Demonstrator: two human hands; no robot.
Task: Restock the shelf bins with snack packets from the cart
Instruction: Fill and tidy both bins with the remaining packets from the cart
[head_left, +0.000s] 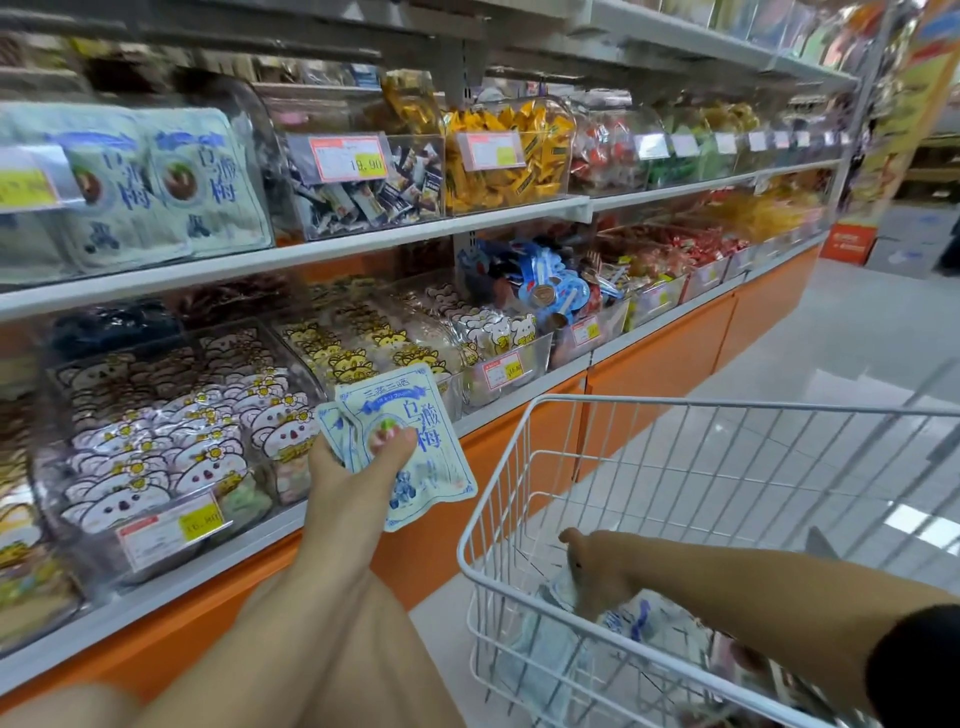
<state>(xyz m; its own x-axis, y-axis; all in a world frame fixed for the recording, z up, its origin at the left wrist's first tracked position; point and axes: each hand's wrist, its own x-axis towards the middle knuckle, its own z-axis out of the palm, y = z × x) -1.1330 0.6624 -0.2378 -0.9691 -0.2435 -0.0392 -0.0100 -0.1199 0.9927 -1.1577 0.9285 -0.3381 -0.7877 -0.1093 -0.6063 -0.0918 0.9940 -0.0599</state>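
My left hand (353, 470) grips two pale blue snack packets (415, 457) with blue print, thumb across the front one, held up in front of the lower shelf bins. My right hand (597, 571) reaches down inside the white wire cart (498, 467) and closes on another pale blue packet (563, 587) from the pile at the cart's bottom (639, 623). Matching pale blue packets (202, 182) stand in a clear bin on the upper shelf at the far left.
Clear bins of bear-print packets (182, 447) and cat-print packets (353, 353) fill the lower shelf (249, 545). Yellow sweets (509, 156) and dark wrapped sweets (374, 192) sit above. Orange base panels (660, 358) run along the grey floor aisle (857, 332) on the right.
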